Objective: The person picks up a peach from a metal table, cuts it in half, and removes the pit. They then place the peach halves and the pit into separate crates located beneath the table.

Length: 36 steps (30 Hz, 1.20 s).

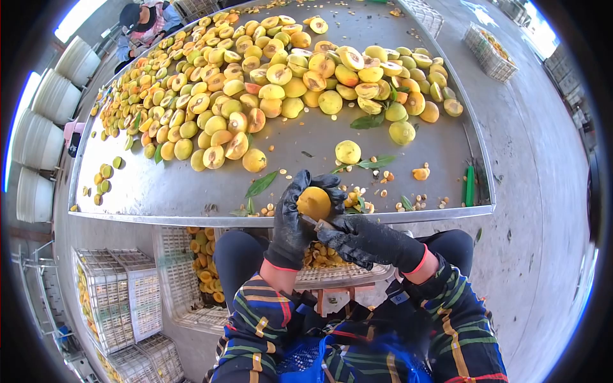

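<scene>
Both my hands wear dark gloves and meet at the near edge of the metal table (294, 137). My left hand (290, 220) is wrapped round a yellow fruit (314, 203). In my right hand (370, 241) is a small tool (324, 225) with a short metal part that reaches the lower side of that fruit; its tip is hard to make out. Beyond my hands a whole-looking yellow fruit (348, 152) lies beside green leaves (377, 162). A large heap of halved and whole fruit (274, 76) spreads over the far part of the table.
Crates of fruit stand at the lower left (115, 300) and beneath my hands (345, 274). A green object (470, 186) lies by the table's right rim. Another crate (488, 52) is on the floor at right. White tubs (38, 140) line the left; a person (143, 29) is at the far left.
</scene>
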### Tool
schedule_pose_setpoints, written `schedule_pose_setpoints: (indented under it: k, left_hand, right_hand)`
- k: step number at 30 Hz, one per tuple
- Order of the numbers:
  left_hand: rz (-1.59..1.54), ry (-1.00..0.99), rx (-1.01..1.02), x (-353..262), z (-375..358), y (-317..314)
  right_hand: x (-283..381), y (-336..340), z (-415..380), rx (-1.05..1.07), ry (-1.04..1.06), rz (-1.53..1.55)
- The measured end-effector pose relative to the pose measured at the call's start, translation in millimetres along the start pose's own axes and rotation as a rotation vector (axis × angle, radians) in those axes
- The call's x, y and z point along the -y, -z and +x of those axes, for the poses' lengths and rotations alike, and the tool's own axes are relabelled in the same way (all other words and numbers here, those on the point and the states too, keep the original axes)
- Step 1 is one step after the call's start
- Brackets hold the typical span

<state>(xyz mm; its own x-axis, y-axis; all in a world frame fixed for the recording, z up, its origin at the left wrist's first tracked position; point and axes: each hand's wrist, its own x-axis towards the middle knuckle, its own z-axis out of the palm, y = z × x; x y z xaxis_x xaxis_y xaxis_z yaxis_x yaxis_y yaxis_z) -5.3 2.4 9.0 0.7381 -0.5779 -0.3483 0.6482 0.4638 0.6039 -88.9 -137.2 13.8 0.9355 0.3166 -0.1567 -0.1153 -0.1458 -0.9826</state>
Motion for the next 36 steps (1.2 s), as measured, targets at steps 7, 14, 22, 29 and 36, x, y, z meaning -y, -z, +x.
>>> schedule_pose_setpoints:
  k: [7,14,22,29,36]
  left_hand:
    - [0.535,-0.480,0.009,-7.1,-4.8,14.9]
    - [0.946,-0.932,-0.373,-97.5,-83.3,55.6]
    - [1.416,-1.065,-0.714,-170.9,-156.2,142.5]
    - [0.648,-0.683,-0.202,-84.2,-70.8,22.2]
    - [-0.490,0.110,0.198,2.6,-10.0,4.4]
  right_hand:
    - [37.2,17.6,-25.7,0.025,-0.202,-0.237]
    - [-7.7,65.4,33.6,-0.534,0.030,-0.903]
    - [-34.4,86.2,106.8,-0.354,-0.222,-1.165]
    - [28.9,72.4,63.1,-0.456,-0.294,0.339]
    - [39.2,13.6,28.8,-0.203,-0.159,0.571]
